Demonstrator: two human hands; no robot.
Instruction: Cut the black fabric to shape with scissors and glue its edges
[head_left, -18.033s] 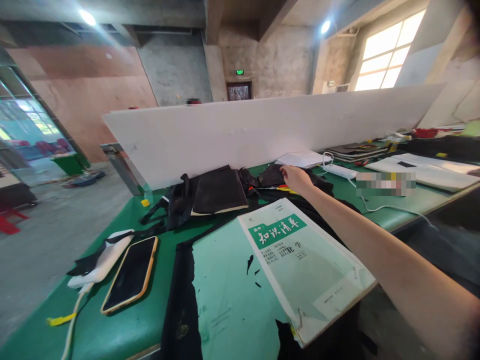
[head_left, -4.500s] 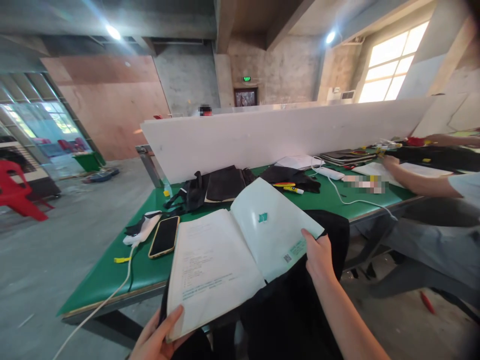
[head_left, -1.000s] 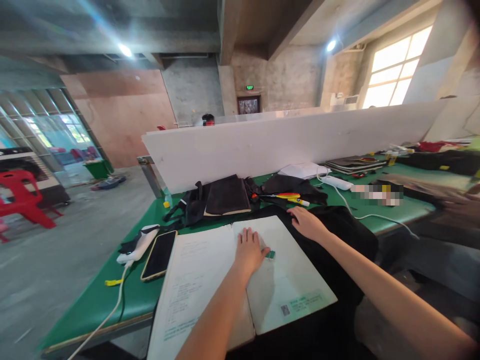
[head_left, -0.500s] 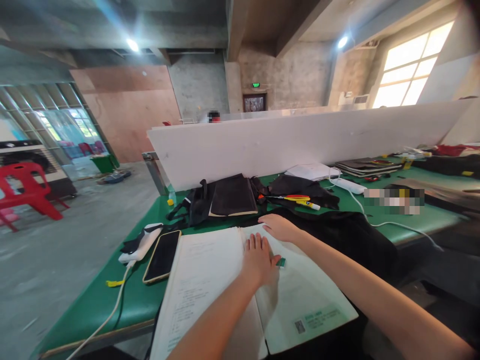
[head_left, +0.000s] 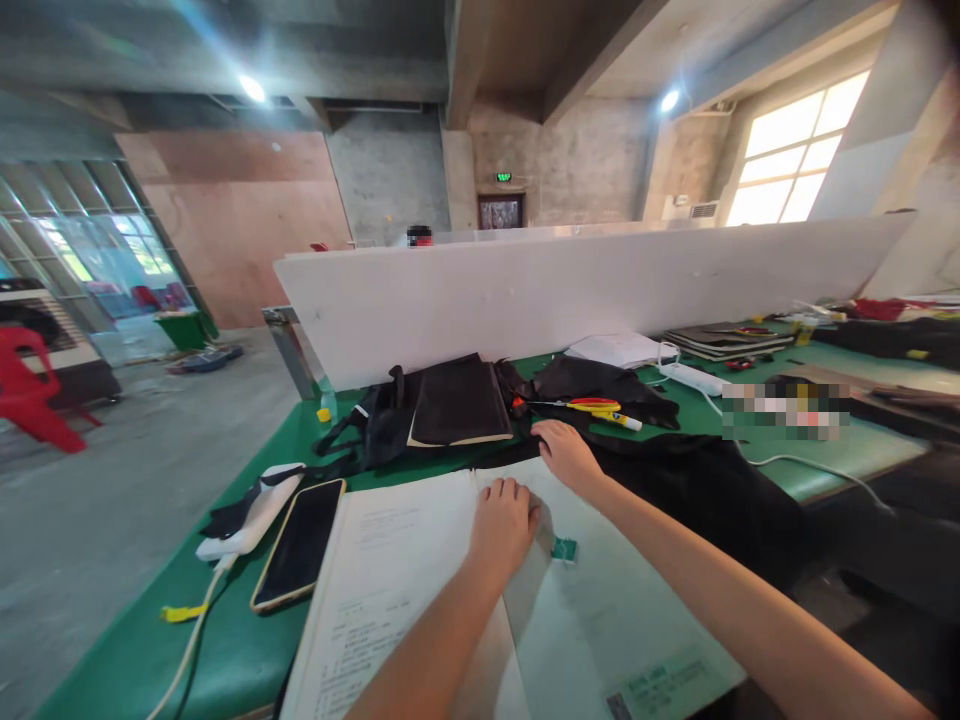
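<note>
An open book with white pages lies in front of me; its right side is a pale greenish sheet with a small green label and a printed code near the bottom. My left hand rests on the book just beside the centre fold, fingers slightly bent and holding nothing. Near the top edge of the right side is my right hand, its fingers loosely curved, pointing left, with nothing visible in them. The undersides of both hands are hidden.
A phone and white power strip lie left of the book. Beyond it are a black-covered notebook, black cloth, scissors and a glue stick. A white partition stands behind the green table.
My left hand has bent its fingers and drawn its thumb off the green label, which now shows fully. My right hand sits slightly farther right. The view has shifted a little.
</note>
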